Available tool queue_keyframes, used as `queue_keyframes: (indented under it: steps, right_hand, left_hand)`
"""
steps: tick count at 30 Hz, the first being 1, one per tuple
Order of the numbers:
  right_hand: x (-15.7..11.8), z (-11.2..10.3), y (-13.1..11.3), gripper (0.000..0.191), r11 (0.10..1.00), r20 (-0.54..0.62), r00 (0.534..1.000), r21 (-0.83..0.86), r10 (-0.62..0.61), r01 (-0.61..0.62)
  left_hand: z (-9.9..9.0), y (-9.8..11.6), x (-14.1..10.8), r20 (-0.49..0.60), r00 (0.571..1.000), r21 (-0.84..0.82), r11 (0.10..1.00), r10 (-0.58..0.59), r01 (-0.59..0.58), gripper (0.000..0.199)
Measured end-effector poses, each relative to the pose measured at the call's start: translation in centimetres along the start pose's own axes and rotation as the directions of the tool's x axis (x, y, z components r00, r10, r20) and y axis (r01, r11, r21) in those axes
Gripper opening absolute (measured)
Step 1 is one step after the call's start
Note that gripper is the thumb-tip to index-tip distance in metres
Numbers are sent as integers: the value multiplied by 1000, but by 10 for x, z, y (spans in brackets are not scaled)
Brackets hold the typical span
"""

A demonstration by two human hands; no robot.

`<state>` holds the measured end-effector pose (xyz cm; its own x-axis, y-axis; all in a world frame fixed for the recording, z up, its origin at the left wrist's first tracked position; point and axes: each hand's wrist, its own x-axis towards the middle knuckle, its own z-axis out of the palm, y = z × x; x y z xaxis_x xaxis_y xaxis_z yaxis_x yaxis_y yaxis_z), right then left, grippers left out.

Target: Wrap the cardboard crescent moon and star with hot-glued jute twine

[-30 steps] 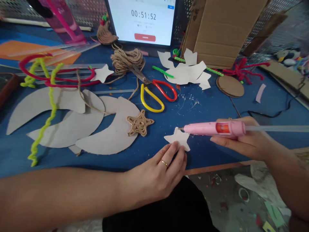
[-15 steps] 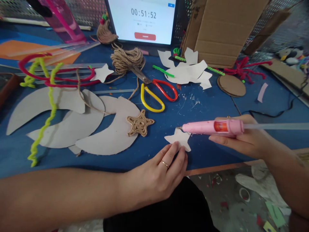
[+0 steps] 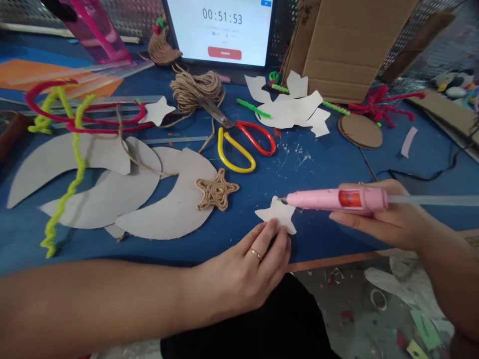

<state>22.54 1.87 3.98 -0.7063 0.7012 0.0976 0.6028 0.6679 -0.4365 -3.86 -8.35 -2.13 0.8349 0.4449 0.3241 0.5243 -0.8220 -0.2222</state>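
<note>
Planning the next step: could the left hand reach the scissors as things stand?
Probably yes: the left hand rests on the white star cutout, and nothing stands between it and the scissors, handles towards it. It would first have to leave the star.

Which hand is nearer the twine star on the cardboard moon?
Left. The left hand lies below and to the right of the twine star, touching the paper star. The right hand, holding the glue gun, is farther right.

A craft workshop, with cardboard cutouts [image 3: 164, 209] and jute twine [image 3: 196, 87]
</note>
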Motion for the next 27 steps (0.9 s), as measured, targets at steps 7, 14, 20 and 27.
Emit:
queue_keyframes:
  steps: [7, 14, 20, 27]
  right_hand:
    - [-8, -4, -6, 29, 998, 25, 998, 17, 59, -59]
    - [-2, -3, -6, 28, 1000, -24, 999, 11, 26, -26]
    - [2, -1, -1, 27, 999, -14, 1000, -47, -3, 3]
    - [-3, -4, -12, 31, 986, 29, 986, -1, 167, -167]
  left_hand:
    - [-1, 0, 0, -9, 1000, 0, 1000, 0, 0, 40]
    - [-1, 0, 0, 0, 1000, 11, 1000, 6, -6, 40]
    - [-1, -1, 0, -4, 1000, -5, 1000, 8, -8, 39]
    - [-1, -1, 0, 4, 1000, -11, 1000, 10, -10, 40]
